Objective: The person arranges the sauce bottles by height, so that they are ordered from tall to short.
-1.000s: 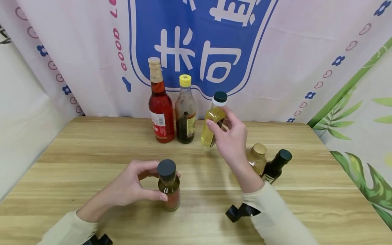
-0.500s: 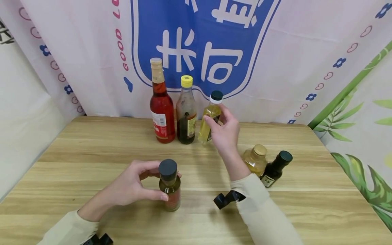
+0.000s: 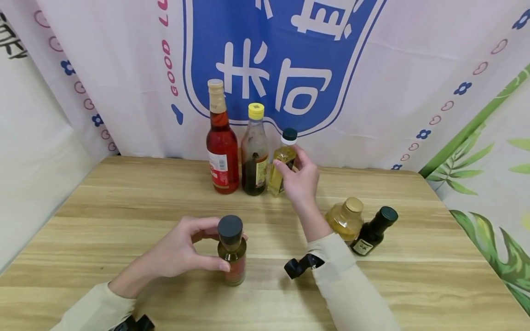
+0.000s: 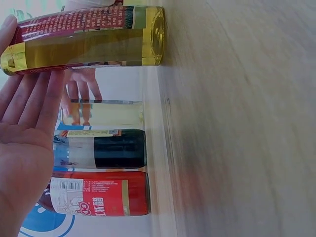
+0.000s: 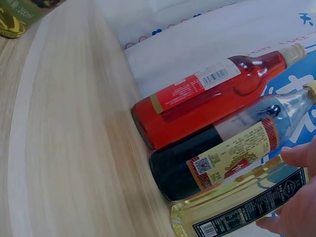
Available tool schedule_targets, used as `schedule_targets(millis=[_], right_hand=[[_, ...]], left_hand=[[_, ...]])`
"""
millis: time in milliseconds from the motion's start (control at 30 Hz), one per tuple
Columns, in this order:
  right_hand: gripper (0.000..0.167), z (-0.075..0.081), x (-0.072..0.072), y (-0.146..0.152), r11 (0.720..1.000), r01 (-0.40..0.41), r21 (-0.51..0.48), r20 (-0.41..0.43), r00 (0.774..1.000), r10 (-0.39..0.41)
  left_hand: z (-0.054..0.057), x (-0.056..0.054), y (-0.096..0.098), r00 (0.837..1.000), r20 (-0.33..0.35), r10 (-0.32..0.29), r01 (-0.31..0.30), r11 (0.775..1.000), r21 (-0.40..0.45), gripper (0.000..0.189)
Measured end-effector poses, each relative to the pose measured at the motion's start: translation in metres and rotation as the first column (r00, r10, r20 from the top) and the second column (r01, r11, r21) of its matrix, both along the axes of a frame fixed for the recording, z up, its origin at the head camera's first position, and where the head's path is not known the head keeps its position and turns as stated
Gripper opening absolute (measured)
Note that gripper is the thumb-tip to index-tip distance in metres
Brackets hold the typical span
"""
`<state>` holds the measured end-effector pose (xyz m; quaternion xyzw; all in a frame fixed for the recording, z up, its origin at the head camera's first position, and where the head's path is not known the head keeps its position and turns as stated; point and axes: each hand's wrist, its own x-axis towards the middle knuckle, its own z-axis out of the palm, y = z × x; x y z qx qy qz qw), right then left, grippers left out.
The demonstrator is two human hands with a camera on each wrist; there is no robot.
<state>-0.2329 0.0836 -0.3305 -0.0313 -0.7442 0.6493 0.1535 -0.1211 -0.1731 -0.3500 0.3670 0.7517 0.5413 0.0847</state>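
My left hand [image 3: 178, 253] grips a small oil bottle [image 3: 236, 269] with a black cap and reddish label, upright on the table near the front. In the left wrist view this bottle [image 4: 89, 42] holds yellow-green liquid. Farther back, my right hand [image 3: 302, 179] grips a clear bottle of pale yellow oil [image 3: 274, 183] with a dark green cap. It stands just right of a yellow-capped bottle of dark sauce [image 3: 254, 170]; in the right wrist view the oil bottle [image 5: 237, 202] lies close alongside it. A taller bottle of red vinegar [image 3: 222, 156] is left of the sauce.
Right of my right forearm stand a squat bottle of amber liquid [image 3: 344, 223] and a dark bottle with a green cap [image 3: 372, 234]. The wooden table [image 3: 124, 207] meets a printed curtain [image 3: 136, 115] at its back edge.
My right hand has moved left with the pale yellow oil bottle and lowered it beside the dark sauce bottle. The left hand keeps its grip in the same place.
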Motion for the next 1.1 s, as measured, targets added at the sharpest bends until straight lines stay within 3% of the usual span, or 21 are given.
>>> schedule_targets(millis=[433,800,1100], right_hand=[[0.058,-0.0003,-0.0026,-0.0075,0.995,0.052,0.08,0.065,0.996,-0.057],[0.06,0.0,-0.0049,-0.007,0.996,0.06,0.062,0.102,0.993,-0.066],[0.06,-0.0012,-0.0081,-0.0059,0.997,0.051,0.06,0.108,0.992,-0.058]], left_hand=[[-0.0002,0.0013,0.0019,0.999,0.013,0.032,-0.031,0.999,-0.012,0.056],[-0.002,-0.0005,0.0012,1.0,-0.021,0.017,-0.017,1.0,-0.008,0.056],[-0.0009,-0.0003,0.0026,1.0,0.0,0.019,-0.019,1.0,-0.006,0.057]])
